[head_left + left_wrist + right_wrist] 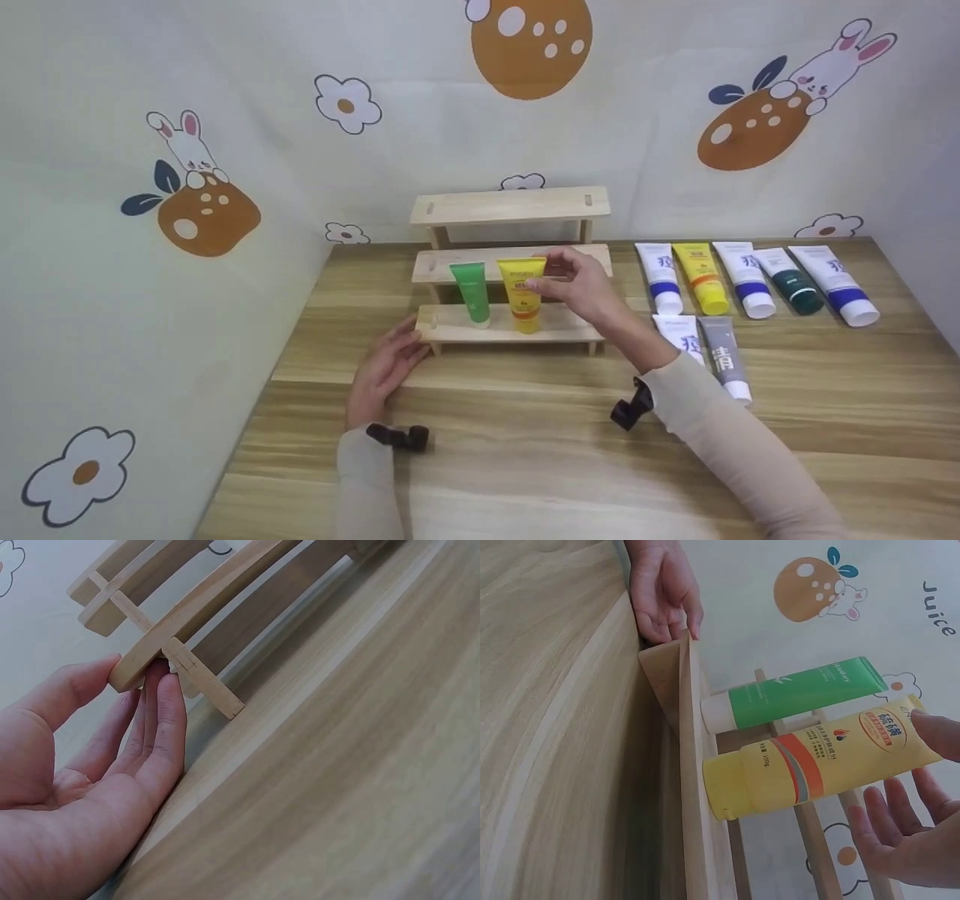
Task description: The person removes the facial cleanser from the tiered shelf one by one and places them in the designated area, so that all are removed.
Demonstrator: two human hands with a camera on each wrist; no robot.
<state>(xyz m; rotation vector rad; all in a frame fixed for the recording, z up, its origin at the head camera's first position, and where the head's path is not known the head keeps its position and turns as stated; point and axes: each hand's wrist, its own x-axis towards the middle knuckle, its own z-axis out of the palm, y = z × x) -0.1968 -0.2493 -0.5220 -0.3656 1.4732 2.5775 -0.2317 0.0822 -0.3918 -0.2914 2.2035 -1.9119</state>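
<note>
A three-tier wooden stand (450, 319) sits at the back of the table. On its lowest step a green tube (471, 292) with a white cap stands cap down. Beside it, to the right, is a yellow tube (832, 757), also upright with its cap on that step. My right hand (581, 285) holds the yellow tube near its top, thumb in front and fingers behind. At the stand's left end, my left hand (97, 757) grips the lowest step, with the thumb at its edge and the fingertips underneath.
Right of the stand lie several tubes: white-and-blue ones (660, 277), a yellow one (701, 277), a dark green one (791, 281) and a grey one (724, 356). A patterned cloth (420, 150) hangs behind the table (525, 450).
</note>
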